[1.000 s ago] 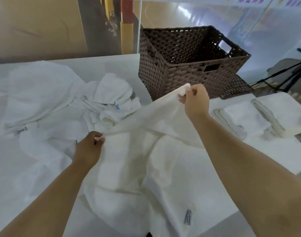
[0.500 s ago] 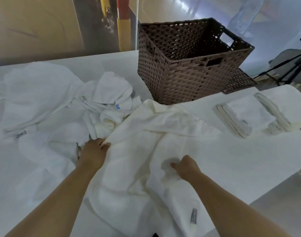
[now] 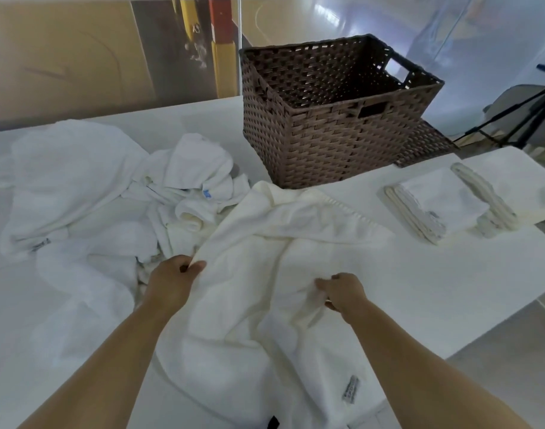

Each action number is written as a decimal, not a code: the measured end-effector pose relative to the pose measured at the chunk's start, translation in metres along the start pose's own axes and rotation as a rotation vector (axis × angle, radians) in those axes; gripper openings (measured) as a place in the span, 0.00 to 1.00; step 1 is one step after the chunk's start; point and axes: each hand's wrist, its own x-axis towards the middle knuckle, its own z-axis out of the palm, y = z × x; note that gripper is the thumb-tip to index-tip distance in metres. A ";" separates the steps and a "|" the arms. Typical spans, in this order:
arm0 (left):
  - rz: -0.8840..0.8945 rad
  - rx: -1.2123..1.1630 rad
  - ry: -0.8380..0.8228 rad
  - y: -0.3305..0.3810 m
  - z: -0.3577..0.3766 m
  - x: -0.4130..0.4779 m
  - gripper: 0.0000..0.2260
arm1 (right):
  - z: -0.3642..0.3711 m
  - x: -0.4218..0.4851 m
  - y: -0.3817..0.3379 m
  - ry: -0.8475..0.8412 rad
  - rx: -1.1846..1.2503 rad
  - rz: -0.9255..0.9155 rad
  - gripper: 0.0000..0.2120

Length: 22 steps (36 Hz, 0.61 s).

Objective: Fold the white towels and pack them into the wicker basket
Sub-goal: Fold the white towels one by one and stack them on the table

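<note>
A grey label point(image 3: 351, 390) is sewn on the white towel point(image 3: 280, 243), its writing too small to be read. The towel is spread crumpled on the worktop point(image 3: 450, 289), just before the wicker basket point(image 3: 326, 144). Its edge is pinched by the left hand point(image 3: 175, 280); a bunched fold is gripped by the right hand point(image 3: 342, 292)

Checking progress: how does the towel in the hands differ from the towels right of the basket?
The held towel lies spread and rumpled; the folded towels are compact stacks. The left hand and right hand grip the held towel; nothing touches the folded towels. Both are white, on the table, outside the wicker basket.
</note>
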 end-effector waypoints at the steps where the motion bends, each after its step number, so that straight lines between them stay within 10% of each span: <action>1: 0.001 -0.031 0.001 0.003 0.000 -0.002 0.15 | -0.008 -0.001 -0.003 0.008 0.038 -0.029 0.10; 22: 0.083 -0.688 0.373 0.133 -0.055 -0.076 0.08 | -0.209 -0.055 -0.124 0.289 0.206 -0.700 0.09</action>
